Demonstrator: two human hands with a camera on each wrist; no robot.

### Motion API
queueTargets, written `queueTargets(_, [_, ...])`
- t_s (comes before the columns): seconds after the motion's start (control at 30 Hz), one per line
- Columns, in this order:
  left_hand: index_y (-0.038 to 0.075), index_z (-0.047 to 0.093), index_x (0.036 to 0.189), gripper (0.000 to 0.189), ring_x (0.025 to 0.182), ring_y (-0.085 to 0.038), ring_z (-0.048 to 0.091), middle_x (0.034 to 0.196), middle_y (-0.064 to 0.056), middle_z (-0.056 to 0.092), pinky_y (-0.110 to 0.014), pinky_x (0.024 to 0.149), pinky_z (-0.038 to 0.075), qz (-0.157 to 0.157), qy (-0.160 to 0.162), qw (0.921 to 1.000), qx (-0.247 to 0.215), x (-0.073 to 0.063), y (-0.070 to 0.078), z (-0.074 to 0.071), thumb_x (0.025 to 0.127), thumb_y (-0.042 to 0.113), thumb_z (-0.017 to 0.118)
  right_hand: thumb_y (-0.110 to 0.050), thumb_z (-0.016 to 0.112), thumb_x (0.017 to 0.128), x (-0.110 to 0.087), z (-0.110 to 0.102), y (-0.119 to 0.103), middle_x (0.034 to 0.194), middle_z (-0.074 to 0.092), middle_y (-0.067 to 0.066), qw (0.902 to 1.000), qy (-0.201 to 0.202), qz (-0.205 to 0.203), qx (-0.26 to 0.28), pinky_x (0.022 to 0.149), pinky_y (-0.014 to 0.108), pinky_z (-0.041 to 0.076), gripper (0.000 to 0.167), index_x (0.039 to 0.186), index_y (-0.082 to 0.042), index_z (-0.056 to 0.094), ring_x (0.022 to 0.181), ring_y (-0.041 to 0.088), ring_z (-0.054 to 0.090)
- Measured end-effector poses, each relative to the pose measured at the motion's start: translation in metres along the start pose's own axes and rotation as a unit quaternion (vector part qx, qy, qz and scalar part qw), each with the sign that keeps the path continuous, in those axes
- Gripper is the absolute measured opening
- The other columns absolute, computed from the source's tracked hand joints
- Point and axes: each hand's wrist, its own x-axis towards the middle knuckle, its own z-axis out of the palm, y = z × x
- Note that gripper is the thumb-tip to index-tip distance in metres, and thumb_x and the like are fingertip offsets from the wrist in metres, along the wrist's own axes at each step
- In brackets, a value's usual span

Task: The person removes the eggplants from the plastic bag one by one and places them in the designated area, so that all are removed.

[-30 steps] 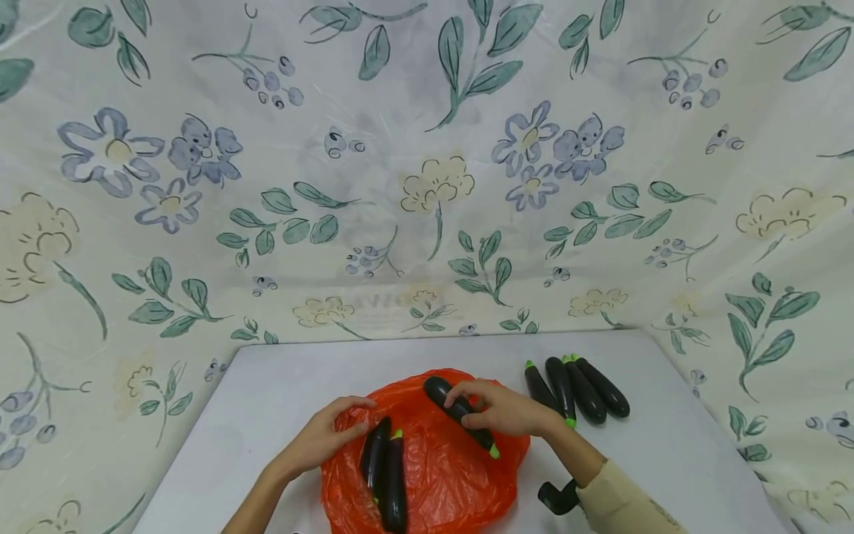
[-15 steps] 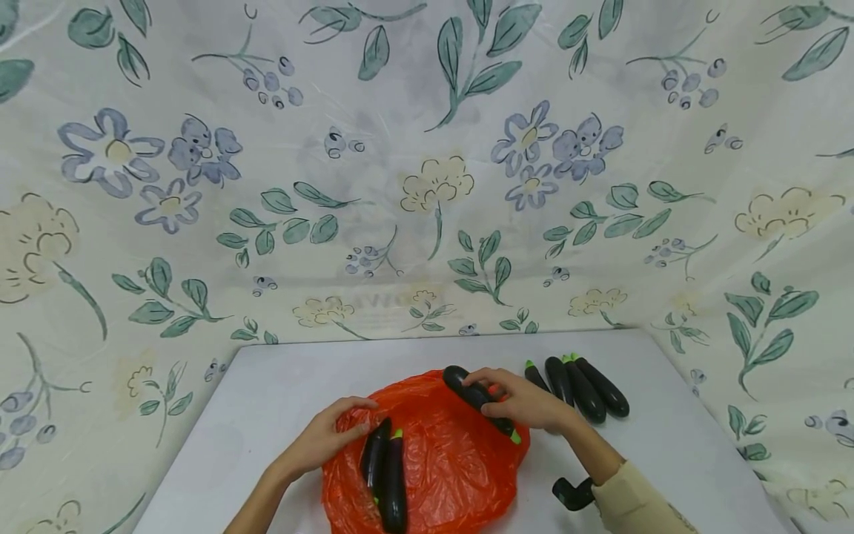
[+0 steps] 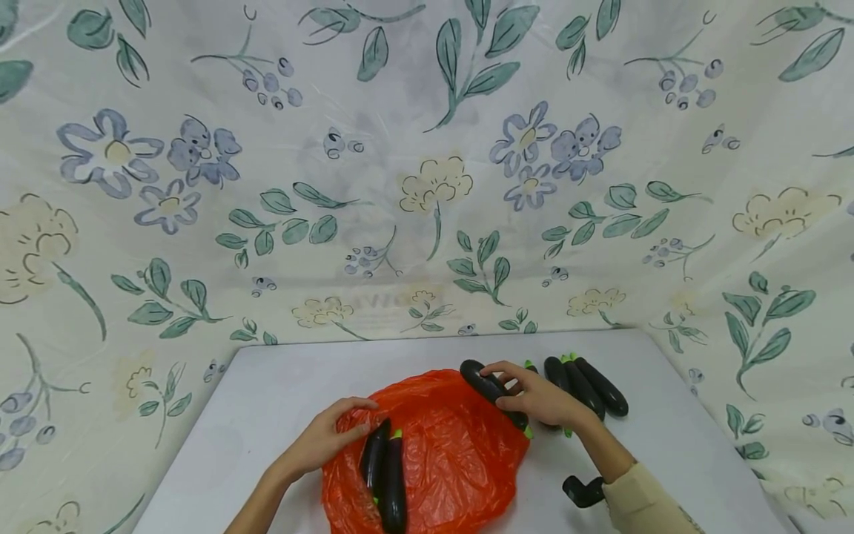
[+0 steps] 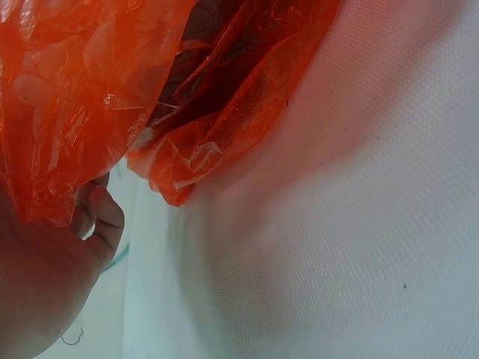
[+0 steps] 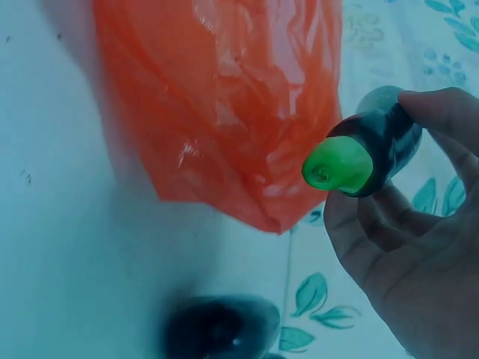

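Note:
A red plastic bag (image 3: 460, 460) lies on the white table, with two dark eggplants (image 3: 395, 486) at its left part. My left hand (image 3: 327, 439) holds the bag's left edge, its thumb close to the tops of those eggplants; in the left wrist view, the crinkled bag (image 4: 82, 97) hangs over the palm and fingers. Above the bag's right rim, my right hand (image 3: 543, 394) grips another eggplant (image 3: 475, 374) between thumb and fingers. Its green stem end (image 5: 340, 164) faces the camera in the right wrist view, with the bag (image 5: 224, 112) behind.
Several eggplants (image 3: 603, 387) lie side by side on the table at the right, partly behind the right hand. A black angled object (image 3: 583, 492) shows beside the right sleeve (image 3: 643, 500). Flower-patterned cloth (image 3: 373, 245) surrounds the white table (image 3: 280, 378).
My right hand has moved right and slightly away with the eggplant, from over the bag's middle to its right rim. The left hand has stayed in place.

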Motion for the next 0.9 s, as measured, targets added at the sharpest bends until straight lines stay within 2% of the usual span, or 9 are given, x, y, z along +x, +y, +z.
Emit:
queueTargets(0.2, [0.018, 0.061, 0.132, 0.038, 0.131, -0.041, 0.049, 0.142, -0.015, 0.054, -0.050, 0.092, 0.057, 0.005, 0.003, 1.0000, 0.005, 0.000, -0.001, 0.000, 0.097, 0.030, 0.068, -0.023, 0.066, 0.096, -0.001, -0.006, 0.011, 0.136, 0.052, 0.017, 0.9995, 0.024, 0.016, -0.009, 0.084, 0.045, 0.058, 0.051, 0.143, -0.031, 0.050, 0.107, 0.029, 0.061])
queueTargets(0.47, [0.019, 0.062, 0.131, 0.038, 0.133, -0.040, 0.048, 0.142, -0.014, 0.055, -0.048, 0.094, 0.056, 0.007, 0.004, 0.9996, 0.026, 0.002, -0.003, 0.000, 0.097, 0.036, 0.067, -0.023, 0.068, 0.095, -0.004, -0.015, 0.020, 0.137, 0.053, 0.018, 0.9979, 0.059, 0.028, -0.002, 0.089, 0.048, 0.058, 0.052, 0.144, -0.029, 0.050, 0.112, 0.031, 0.061])
queueTargets(0.7, [0.022, 0.063, 0.129, 0.037, 0.132, -0.039, 0.049, 0.139, -0.011, 0.056, -0.049, 0.095, 0.055, -0.001, 0.009, 0.9995, 0.030, 0.003, -0.004, 0.002, 0.096, 0.037, 0.068, -0.025, 0.072, 0.093, -0.009, -0.025, 0.026, 0.130, 0.059, 0.015, 0.9933, 0.109, 0.039, -0.009, 0.086, 0.049, 0.057, 0.053, 0.142, -0.026, 0.051, 0.109, 0.030, 0.062])
queueTargets(0.9, [0.023, 0.064, 0.128, 0.035, 0.132, -0.038, 0.050, 0.138, -0.010, 0.057, -0.053, 0.098, 0.053, -0.004, 0.016, 0.9992, 0.036, 0.004, -0.004, 0.002, 0.095, 0.035, 0.069, -0.025, 0.071, 0.094, -0.012, -0.030, 0.032, 0.129, 0.058, 0.016, 0.9907, 0.127, 0.048, -0.002, 0.089, 0.051, 0.056, 0.052, 0.142, -0.025, 0.052, 0.106, 0.030, 0.062])
